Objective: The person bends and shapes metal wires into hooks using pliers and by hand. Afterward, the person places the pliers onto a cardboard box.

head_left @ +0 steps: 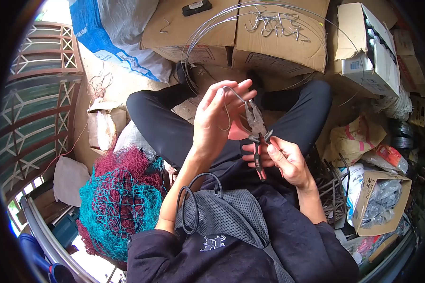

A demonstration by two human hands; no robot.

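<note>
My right hand [290,162] grips pliers [256,125] by their red and black handles, with the jaws pointing up. The jaws meet one end of a thin bent metal wire [234,94]. My left hand [215,115] is raised beside the jaws, palm turned toward the pliers and fingers mostly stretched. Its thumb lies against the curved part of that wire, which loops down in front of the palm. Beyond both hands, a large coil of wire [192,49] arches over cardboard boxes. Several bent wire hooks [278,24] lie in a pile on the right box.
Cardboard boxes [189,35] stand in front of my crossed legs. A maroon and teal net [120,198] sits at left, near a metal gate [45,94]. On the right are an open carton [370,66], dark rods [333,195] and a box of plastic bags [382,203].
</note>
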